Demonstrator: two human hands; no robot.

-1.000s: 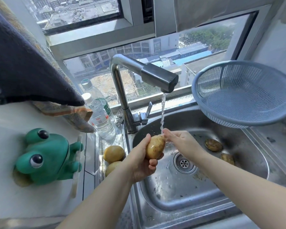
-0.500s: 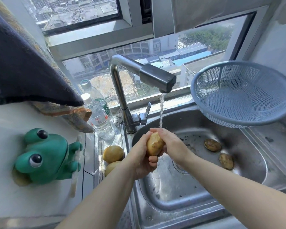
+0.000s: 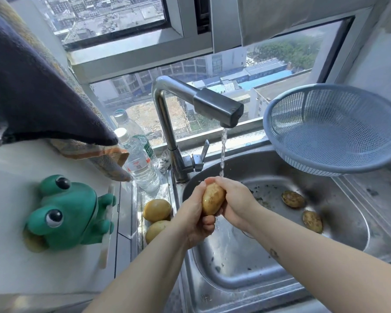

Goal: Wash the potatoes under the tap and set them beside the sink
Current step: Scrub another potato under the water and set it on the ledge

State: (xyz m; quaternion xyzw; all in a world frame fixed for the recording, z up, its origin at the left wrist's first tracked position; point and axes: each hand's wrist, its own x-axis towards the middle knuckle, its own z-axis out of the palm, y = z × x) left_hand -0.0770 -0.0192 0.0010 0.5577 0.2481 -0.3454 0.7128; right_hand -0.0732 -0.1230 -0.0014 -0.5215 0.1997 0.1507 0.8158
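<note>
A yellow-brown potato (image 3: 213, 199) is held upright over the steel sink (image 3: 280, 263), right under the stream of water from the tap (image 3: 217, 107). My left hand (image 3: 193, 213) grips it from the left and below. My right hand (image 3: 236, 202) wraps round its right side. Two clean yellow potatoes (image 3: 156, 210) (image 3: 155, 230) lie on the ledge left of the sink. Two dirty potatoes (image 3: 293, 198) (image 3: 312, 221) lie in the basin at the right.
A blue plastic colander (image 3: 334, 129) sits at the sink's back right. Two water bottles (image 3: 140, 159) stand left of the tap. A green frog toy (image 3: 68, 211) sits on the white counter, with dark cloth (image 3: 32, 91) hanging above it.
My right hand has closed round the potato's right side; before, it only touched the top. The potato now stands more upright under the stream.
</note>
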